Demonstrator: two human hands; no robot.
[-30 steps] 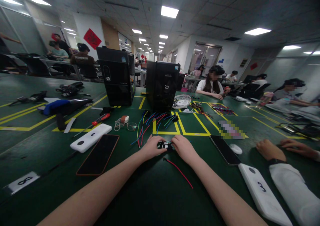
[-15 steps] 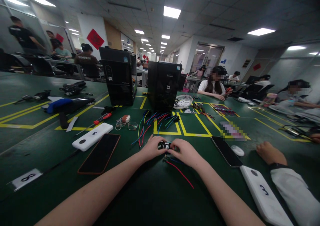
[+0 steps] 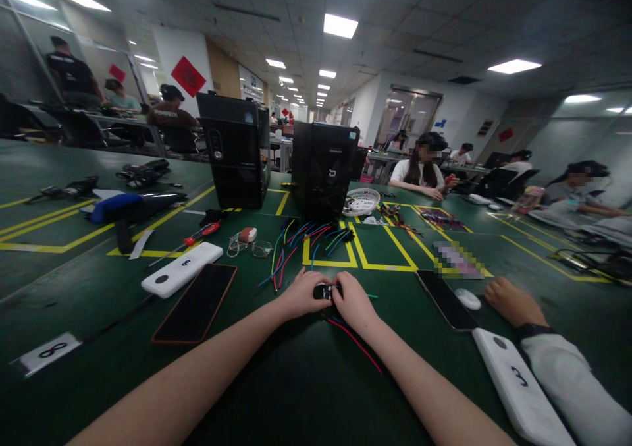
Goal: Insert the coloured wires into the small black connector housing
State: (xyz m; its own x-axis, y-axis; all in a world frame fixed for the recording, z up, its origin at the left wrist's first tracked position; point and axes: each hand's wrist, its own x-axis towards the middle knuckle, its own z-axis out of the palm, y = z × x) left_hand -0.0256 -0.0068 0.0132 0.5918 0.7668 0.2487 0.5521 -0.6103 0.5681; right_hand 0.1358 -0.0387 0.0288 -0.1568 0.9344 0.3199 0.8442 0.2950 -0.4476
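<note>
Over the near middle of the green table, my left hand (image 3: 302, 293) pinches a small black-and-white part (image 3: 326, 291), which looks like a wire connector. My right hand (image 3: 356, 304) meets it from the right, its thumb and fingers closed at the part. A green wire (image 3: 372, 296) pokes out beyond the right hand and appears to run through its fingers; its other end is hidden. Below the hands, a red wire (image 3: 359, 346) trails down and right, with a bit of blue wire at its upper end. The fingers cover most of the connector.
Loose coloured wires (image 3: 281, 261) lie beyond my hands, before two black computer cases (image 3: 323, 169). A phone (image 3: 197, 304), white power bank (image 3: 182, 269), screwdriver (image 3: 202, 234) and glasses (image 3: 261, 248) are at left. At right are another phone (image 3: 444, 299) and a co-worker's hand (image 3: 513, 301).
My right hand has turned and closed in on the connector, covering more of it. The green wire now sticks out to its right. The co-worker's hand at right has shifted left.
</note>
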